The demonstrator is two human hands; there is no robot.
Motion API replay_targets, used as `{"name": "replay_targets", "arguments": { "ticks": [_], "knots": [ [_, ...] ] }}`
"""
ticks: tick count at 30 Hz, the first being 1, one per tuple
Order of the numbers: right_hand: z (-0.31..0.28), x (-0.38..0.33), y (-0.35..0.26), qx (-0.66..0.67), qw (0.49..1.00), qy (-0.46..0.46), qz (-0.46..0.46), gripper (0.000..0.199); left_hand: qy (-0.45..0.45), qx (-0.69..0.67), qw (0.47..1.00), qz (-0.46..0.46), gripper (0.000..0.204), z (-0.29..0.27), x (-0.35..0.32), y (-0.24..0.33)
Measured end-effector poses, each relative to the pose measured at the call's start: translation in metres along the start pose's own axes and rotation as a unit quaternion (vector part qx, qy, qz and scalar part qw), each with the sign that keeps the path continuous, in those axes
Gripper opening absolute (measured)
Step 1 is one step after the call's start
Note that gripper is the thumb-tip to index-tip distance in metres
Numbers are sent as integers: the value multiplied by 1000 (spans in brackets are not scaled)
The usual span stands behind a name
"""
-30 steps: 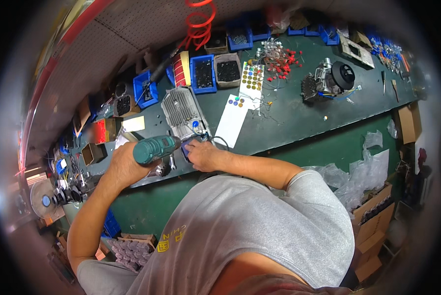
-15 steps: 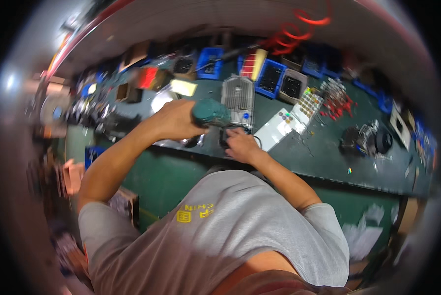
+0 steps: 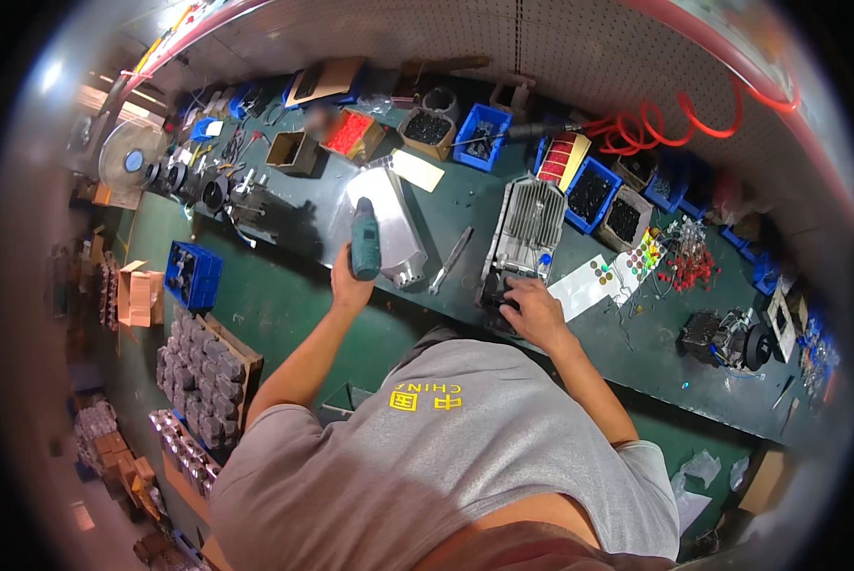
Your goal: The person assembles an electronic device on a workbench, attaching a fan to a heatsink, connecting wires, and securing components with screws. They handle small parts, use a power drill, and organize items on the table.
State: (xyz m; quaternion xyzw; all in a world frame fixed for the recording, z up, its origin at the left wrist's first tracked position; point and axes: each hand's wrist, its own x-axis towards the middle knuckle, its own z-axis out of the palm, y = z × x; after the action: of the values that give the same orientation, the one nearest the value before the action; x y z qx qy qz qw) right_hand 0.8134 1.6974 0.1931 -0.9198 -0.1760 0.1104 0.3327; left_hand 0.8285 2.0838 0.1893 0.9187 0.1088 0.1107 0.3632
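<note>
My left hand (image 3: 349,285) is wrapped round the handle of a green power screwdriver (image 3: 366,240). The tool is held over the near left edge of a smooth silver metal cover (image 3: 398,224) on the bench. To the right lies a grey finned metal housing (image 3: 530,224), with a small blue part near its lower end. My right hand (image 3: 538,312) rests at that end, its bent fingers gripping a black part (image 3: 494,288); the fingertips are partly hidden. Between cover and housing lies a slim metal tool (image 3: 452,259), apart from both hands.
Blue bins (image 3: 482,136) and boxes of small parts line the back of the bench (image 3: 446,195). A white strip (image 3: 579,290) with round pieces lies right of the housing, near red-tipped parts (image 3: 690,271) and a black assembly (image 3: 726,340). A red coiled hose (image 3: 655,128) hangs above.
The screwdriver in my left hand has moved left, from near the housing's lower end to over the silver cover. My right hand stays at the black part. The whole view has shifted.
</note>
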Motion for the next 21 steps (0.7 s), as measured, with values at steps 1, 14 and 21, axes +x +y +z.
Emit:
{"name": "replay_targets", "arguments": {
  "ticks": [1,14,21],
  "knots": [
    [3,2,-4,2,1000,9,-4,26,26,27,999,-24,58,-6,-5,-30],
    [25,19,-32,-11,992,92,89,12,14,227,961,-159,67,18,81,-248],
    [35,31,-42,-32,983,115,141,13,121,118,984,-62,49,21,139,-234]
  ]
}}
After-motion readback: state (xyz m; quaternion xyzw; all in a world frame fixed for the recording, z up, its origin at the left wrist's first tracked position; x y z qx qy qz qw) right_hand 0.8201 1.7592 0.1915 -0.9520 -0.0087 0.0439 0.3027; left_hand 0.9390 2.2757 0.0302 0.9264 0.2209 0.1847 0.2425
